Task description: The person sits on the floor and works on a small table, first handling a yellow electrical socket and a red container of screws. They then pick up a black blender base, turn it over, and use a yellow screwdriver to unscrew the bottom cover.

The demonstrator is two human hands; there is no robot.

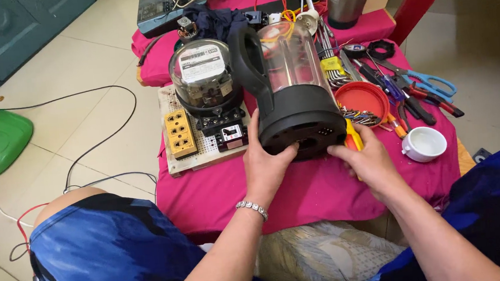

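Pink-clothed table [302, 196] on tiled floor [100, 122]; left hand [266, 163], right hand [366, 160] grip tilted kettle [294, 95]

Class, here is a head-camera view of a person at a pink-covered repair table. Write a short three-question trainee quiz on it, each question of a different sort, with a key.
1. True or false: the left hand grips the black base of the clear-bodied electric kettle.
2. What colour is the tool handle in the right hand?
3. The white ceramic cup lies: A) left of the kettle, B) right of it.

Key: 1 true; 2 yellow; 3 B.
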